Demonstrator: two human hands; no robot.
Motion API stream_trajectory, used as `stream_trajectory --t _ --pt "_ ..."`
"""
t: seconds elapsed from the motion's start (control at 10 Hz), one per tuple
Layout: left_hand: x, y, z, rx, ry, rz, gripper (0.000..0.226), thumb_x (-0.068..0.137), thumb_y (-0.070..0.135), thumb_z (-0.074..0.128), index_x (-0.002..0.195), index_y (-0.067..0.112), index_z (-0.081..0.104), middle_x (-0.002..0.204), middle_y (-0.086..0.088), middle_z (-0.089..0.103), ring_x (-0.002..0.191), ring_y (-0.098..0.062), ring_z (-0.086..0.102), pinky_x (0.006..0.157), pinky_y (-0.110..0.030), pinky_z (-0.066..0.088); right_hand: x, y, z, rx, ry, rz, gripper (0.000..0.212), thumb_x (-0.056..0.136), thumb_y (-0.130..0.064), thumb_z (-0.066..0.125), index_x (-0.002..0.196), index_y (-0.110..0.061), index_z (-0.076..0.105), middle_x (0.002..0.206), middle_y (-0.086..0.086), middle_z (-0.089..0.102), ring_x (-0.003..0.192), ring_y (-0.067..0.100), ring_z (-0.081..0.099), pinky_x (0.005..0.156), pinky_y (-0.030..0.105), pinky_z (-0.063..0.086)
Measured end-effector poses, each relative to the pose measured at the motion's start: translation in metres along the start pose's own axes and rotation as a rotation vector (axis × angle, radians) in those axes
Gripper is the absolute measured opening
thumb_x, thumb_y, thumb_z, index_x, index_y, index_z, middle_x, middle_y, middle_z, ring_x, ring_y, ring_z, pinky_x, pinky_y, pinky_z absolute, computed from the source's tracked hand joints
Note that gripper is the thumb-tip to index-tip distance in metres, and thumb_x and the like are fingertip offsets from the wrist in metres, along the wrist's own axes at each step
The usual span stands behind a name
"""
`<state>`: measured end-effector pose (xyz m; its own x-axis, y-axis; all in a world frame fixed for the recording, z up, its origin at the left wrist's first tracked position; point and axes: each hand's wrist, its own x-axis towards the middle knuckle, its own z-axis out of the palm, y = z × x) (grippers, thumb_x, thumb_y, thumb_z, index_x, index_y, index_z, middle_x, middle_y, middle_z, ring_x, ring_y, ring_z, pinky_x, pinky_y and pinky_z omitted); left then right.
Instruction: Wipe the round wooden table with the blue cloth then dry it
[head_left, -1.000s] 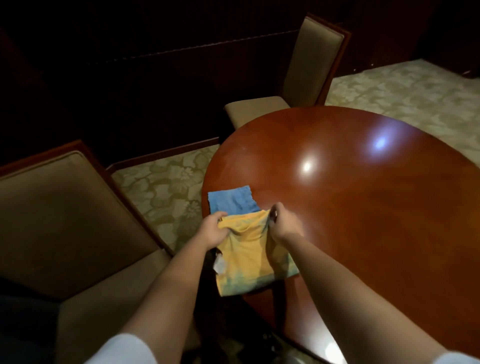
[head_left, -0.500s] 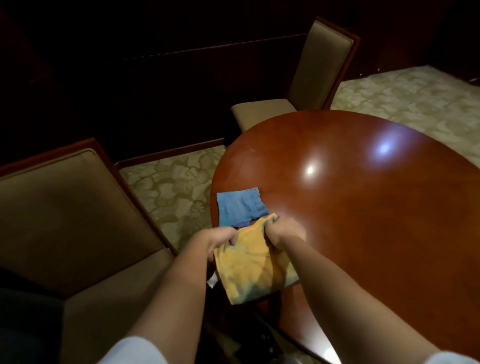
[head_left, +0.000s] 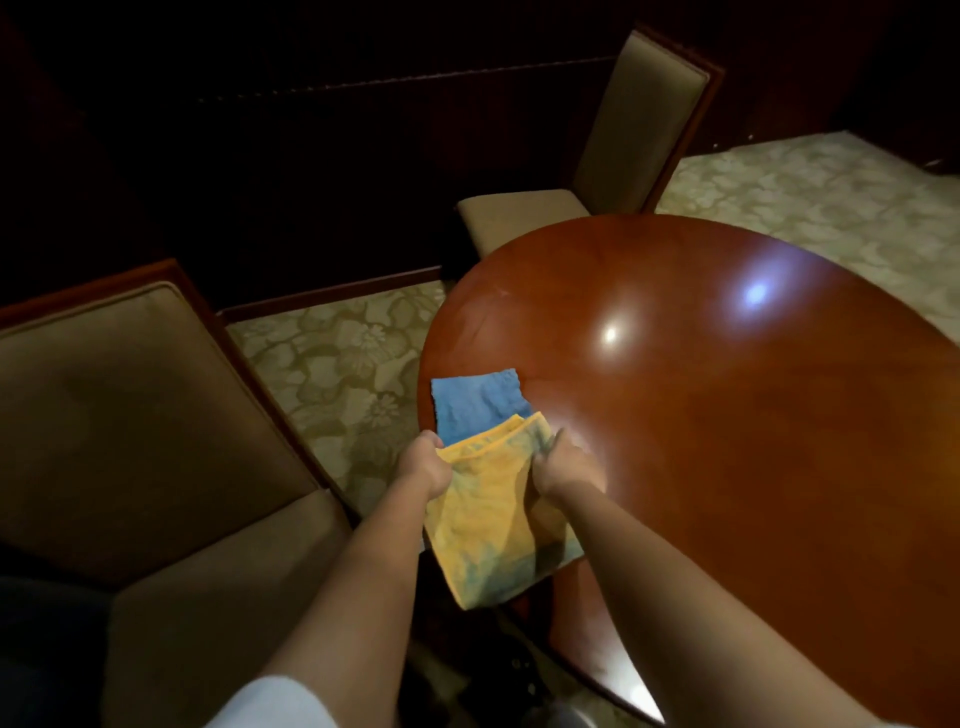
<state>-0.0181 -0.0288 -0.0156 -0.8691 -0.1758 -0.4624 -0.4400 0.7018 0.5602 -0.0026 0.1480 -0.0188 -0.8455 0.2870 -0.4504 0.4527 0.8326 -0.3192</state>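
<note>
Round wooden table (head_left: 727, 441) filling right of frame. Blue cloth (head_left: 475, 402) flat at table's left edge, centre of frame, just above both hands, partly overlapped by yellow cloth (head_left: 498, 514); long axis roughly left to right. Left hand (head_left: 423, 465) and right hand (head_left: 563, 467) each gripping a top corner of yellow cloth, lower part hanging off table edge. Left hand marginally nearer blue cloth. Fingers hidden behind fabric; right hand motion-blurred.
</note>
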Motion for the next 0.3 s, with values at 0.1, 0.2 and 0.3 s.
stream_trajectory --t 0.1,0.2,0.3 --pt "-0.001 0.000 -0.002 0.022 -0.042 0.031 0.035 0.084 0.008 0.061 0.119 0.012 0.056 0.121 -0.013 0.058 0.107 -0.029 0.058 0.085 -0.031 0.047 -0.002 0.001 -0.009 0.035 -0.069 0.067 0.036 0.098 -0.033 0.039 0.125 -0.010 0.042 0.130 0.011 0.054 0.119 0.029 0.053 0.086 0.032 0.041" --pt "0.000 0.002 -0.010 0.077 -0.058 0.050 0.050 0.082 0.014 0.065 0.129 0.013 0.050 0.130 -0.012 0.052 0.115 -0.029 0.053 0.093 -0.032 0.047 -0.003 0.003 -0.012 0.059 -0.068 0.043 0.041 0.096 -0.040 0.044 0.125 -0.011 0.044 0.129 0.011 0.055 0.119 0.029 0.052 0.087 0.033 0.041" --pt "-0.005 0.005 -0.021 0.100 -0.063 0.074 0.047 0.080 0.014 0.068 0.125 0.010 0.052 0.126 -0.012 0.055 0.112 -0.028 0.056 0.090 -0.031 0.047 -0.012 -0.001 -0.019 -0.003 -0.023 -0.009 0.047 0.096 -0.041 0.046 0.130 -0.010 0.042 0.134 0.013 0.049 0.126 0.032 0.044 0.095 0.036 0.040"
